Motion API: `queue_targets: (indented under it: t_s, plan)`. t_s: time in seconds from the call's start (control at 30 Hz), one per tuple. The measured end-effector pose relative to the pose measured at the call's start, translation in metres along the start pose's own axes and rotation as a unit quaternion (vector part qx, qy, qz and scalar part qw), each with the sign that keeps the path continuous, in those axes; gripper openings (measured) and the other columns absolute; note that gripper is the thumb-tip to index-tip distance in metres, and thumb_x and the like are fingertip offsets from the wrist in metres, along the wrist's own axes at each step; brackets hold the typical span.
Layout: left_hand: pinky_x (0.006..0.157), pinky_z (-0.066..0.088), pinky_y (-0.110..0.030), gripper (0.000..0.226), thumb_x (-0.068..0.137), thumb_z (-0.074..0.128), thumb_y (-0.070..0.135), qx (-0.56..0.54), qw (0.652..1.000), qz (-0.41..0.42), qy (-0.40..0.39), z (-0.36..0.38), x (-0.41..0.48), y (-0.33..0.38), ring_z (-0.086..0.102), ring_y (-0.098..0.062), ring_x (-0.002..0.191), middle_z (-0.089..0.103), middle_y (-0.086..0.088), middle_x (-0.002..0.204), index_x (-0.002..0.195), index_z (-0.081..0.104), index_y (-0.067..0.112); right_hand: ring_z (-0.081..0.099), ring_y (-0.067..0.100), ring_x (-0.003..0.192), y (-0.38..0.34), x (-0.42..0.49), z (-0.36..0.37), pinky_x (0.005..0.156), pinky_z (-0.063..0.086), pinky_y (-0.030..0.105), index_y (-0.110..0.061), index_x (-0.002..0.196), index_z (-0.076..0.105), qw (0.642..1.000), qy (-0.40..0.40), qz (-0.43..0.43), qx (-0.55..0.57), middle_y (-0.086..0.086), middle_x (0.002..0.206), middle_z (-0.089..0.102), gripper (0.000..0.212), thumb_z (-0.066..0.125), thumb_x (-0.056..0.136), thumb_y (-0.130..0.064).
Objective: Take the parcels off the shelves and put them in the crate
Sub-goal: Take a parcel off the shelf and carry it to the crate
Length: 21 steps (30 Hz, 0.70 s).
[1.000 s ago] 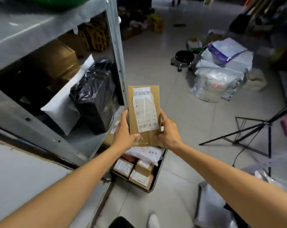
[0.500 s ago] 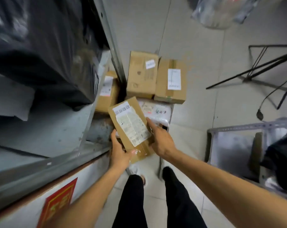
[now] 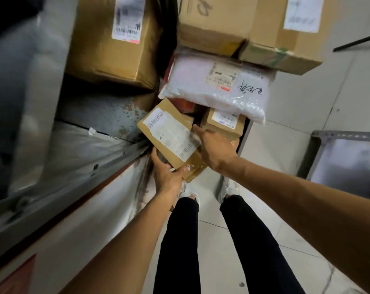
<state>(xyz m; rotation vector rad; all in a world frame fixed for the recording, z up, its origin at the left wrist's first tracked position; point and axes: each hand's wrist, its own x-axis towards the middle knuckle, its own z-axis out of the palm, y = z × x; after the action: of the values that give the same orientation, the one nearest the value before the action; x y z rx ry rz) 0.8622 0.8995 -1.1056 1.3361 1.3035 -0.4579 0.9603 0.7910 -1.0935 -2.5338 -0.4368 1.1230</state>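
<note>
A flat brown cardboard parcel [image 3: 171, 137] with a white shipping label is held low over the crate. My left hand [image 3: 166, 171] grips its near lower corner from beneath, thumb on top. My right hand [image 3: 214, 148] holds its right edge. The dark crate [image 3: 244, 136] on the floor shows only a strip of its right wall. It holds a white plastic mailer [image 3: 213, 85], a small labelled box [image 3: 222, 123] and larger cardboard boxes [image 3: 262, 28] stacked at its far end.
A grey metal shelf rail [image 3: 73, 177] and its rusty post [image 3: 107, 115] run along the left, with a big brown box [image 3: 114, 39] behind. Another grey shelf frame [image 3: 345, 158] stands on the right. My legs and white shoes are on the tiled floor below.
I bent down and the camera tipped toward the floor. Both hands lowered the flat parcel from chest height to just above the packed crate, tilting it leftward.
</note>
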Motion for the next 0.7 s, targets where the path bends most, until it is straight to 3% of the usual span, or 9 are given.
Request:
queue_targets:
  t_s: [0.07, 0.2, 0.3, 0.43, 0.5, 0.6, 0.63, 0.7]
  plan:
    - [0.096, 0.049, -0.055, 0.106, 0.071, 0.075, -0.014, -0.009, 1.000, -0.002, -0.003, 0.005, 0.015, 0.000, 0.058, -0.023, 0.117, 0.057, -0.011, 0.132, 0.147, 0.018, 0.034, 0.060, 0.030, 0.086, 0.000, 0.011, 0.003, 0.064, 0.039, 0.030, -0.019, 0.142, 0.033, 1.000, -0.011, -0.006, -0.023, 0.014, 0.114, 0.057, 0.060, 0.058, 0.089, -0.009]
    - [0.089, 0.053, -0.057, 0.108, 0.069, 0.076, -0.015, -0.041, 0.999, -0.029, -0.007, 0.017, 0.035, -0.004, 0.061, -0.025, 0.112, 0.063, -0.010, 0.123, 0.143, 0.019, 0.039, 0.059, 0.034, 0.100, 0.002, 0.025, 0.007, 0.066, 0.035, 0.031, -0.011, 0.149, 0.021, 0.995, -0.041, -0.002, -0.089, 0.015, 0.125, 0.050, 0.086, 0.068, 0.078, -0.005]
    - [0.082, 0.054, -0.061, 0.107, 0.068, 0.074, -0.018, -0.070, 0.996, -0.049, -0.009, 0.023, 0.042, -0.012, 0.062, -0.028, 0.110, 0.063, -0.009, 0.120, 0.141, 0.021, 0.039, 0.057, 0.035, 0.107, 0.002, 0.031, 0.012, 0.069, 0.036, 0.033, -0.009, 0.152, 0.013, 0.990, -0.070, 0.000, -0.124, 0.017, 0.134, 0.044, 0.093, 0.071, 0.078, -0.008]
    - [0.088, 0.050, -0.062, 0.106, 0.070, 0.072, -0.019, -0.082, 0.996, -0.043, -0.004, 0.023, 0.051, -0.009, 0.062, -0.028, 0.111, 0.065, -0.004, 0.118, 0.145, 0.020, 0.035, 0.045, 0.036, 0.120, 0.001, 0.036, 0.016, 0.095, 0.042, 0.039, -0.002, 0.152, 0.001, 0.985, -0.097, -0.025, -0.142, 0.021, 0.136, 0.038, 0.100, 0.070, 0.081, -0.013]
    - [0.088, 0.054, -0.054, 0.103, 0.072, 0.071, -0.019, -0.072, 0.997, -0.032, -0.003, 0.019, 0.056, -0.006, 0.061, -0.025, 0.114, 0.065, -0.011, 0.121, 0.145, 0.020, 0.035, 0.041, 0.034, 0.123, 0.000, 0.036, 0.017, 0.102, 0.039, 0.036, 0.001, 0.151, -0.002, 0.986, -0.099, -0.031, -0.133, 0.022, 0.138, 0.036, 0.099, 0.069, 0.084, -0.014]
    - [0.063, 0.055, -0.016, 0.100, 0.076, 0.071, -0.013, -0.009, 1.000, 0.002, -0.003, 0.012, 0.064, 0.002, 0.061, -0.016, 0.104, 0.068, -0.014, 0.116, 0.148, 0.020, 0.034, 0.041, 0.033, 0.123, -0.001, 0.036, 0.016, 0.102, 0.040, 0.035, 0.003, 0.150, 0.000, 0.987, -0.093, -0.051, -0.121, 0.021, 0.142, 0.030, 0.093, 0.066, 0.088, -0.018]
    - [0.066, 0.055, -0.017, 0.099, 0.076, 0.070, -0.014, -0.004, 1.000, 0.006, -0.005, 0.010, 0.066, 0.005, 0.061, -0.018, 0.105, 0.066, -0.016, 0.117, 0.148, 0.019, 0.033, 0.041, 0.033, 0.123, -0.001, 0.036, 0.016, 0.103, 0.040, 0.035, 0.003, 0.150, 0.001, 0.986, -0.090, -0.063, -0.124, 0.020, 0.143, 0.029, 0.091, 0.065, 0.089, -0.019]
    - [0.087, 0.055, -0.035, 0.101, 0.077, 0.068, -0.016, 0.006, 1.000, 0.006, -0.014, 0.009, 0.067, 0.011, 0.059, -0.024, 0.114, 0.062, -0.020, 0.124, 0.150, 0.017, 0.033, 0.040, 0.033, 0.124, -0.002, 0.036, 0.016, 0.105, 0.038, 0.036, 0.005, 0.149, 0.005, 0.984, -0.086, -0.077, -0.135, 0.020, 0.145, 0.027, 0.087, 0.063, 0.091, -0.020]
